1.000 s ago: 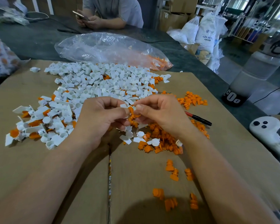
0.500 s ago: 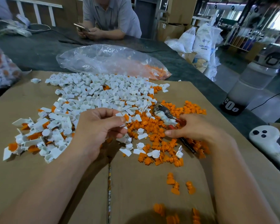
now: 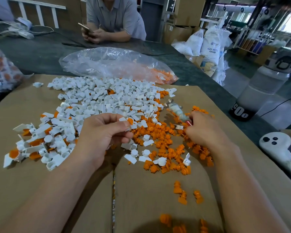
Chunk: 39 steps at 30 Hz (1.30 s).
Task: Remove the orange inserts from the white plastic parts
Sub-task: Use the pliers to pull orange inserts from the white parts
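orange insert (image 3: 130, 121) sits in the white plastic part (image 3: 123, 119) that the left hand (image 3: 102, 133) pinches between thumb and fingers. the part is raised just above the middle of the cardboard (image 3: 141, 199), its insert end turned toward the right hand (image 3: 203, 130), likely so it can be got at. the right hand, well apart from the left, is curled round the red handle of a tool (image 3: 175, 110) toward the cardboard's right edge. the tool is blurred, so i cannot tell its kind, but it looks taken up to work the insert out. loose orange inserts (image 3: 166, 148) lie heaped between and below the hands, probably where freed ones get dropped. emptied white parts (image 3: 107, 98) spread toward the far edge. parts with orange in them (image 3: 32, 143) wait by the left edge, within the left hand's reach. a clear bag (image 3: 111, 64) lies on the tabletop (image 3: 40, 52) beyond the far edge.
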Tool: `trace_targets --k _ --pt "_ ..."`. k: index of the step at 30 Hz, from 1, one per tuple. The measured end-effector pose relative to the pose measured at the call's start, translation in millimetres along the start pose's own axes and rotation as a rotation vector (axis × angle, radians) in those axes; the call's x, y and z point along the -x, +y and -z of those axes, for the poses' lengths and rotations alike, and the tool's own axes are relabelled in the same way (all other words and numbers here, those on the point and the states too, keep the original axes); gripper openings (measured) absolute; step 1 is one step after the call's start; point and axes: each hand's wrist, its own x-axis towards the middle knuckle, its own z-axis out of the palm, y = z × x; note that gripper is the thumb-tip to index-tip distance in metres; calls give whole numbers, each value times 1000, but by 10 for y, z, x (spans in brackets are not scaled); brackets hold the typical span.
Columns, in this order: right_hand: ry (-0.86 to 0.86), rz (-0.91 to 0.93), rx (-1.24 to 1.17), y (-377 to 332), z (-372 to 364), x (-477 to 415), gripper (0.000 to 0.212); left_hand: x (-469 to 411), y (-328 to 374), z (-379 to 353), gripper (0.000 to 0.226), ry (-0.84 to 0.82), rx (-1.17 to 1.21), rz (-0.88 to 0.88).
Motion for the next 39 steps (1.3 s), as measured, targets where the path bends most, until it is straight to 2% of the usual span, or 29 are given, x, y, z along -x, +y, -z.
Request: trace_targets --k 5,8,11,25,32,39 --pt "191 252 -149 -118 35 111 17 -2 -15 10 11 2 24 -19" --pt "197 414 -146 -227 -11 179 21 -9 -25 11 13 18 21 -34" --pt "177 495 -118 -298 -57 211 30 -22 -29 16 15 34 12 -56" --pt "27 575 -173 -408 -85 314 36 -40 -40 29 9 86 90 -131" --pt "-9 588 -150 -431 -77 333 37 -34 -44 30 15 87 94 -140" --pt "-53 595 -145 -434 -61 357 26 -26 -41 10 17 59 95 -153"
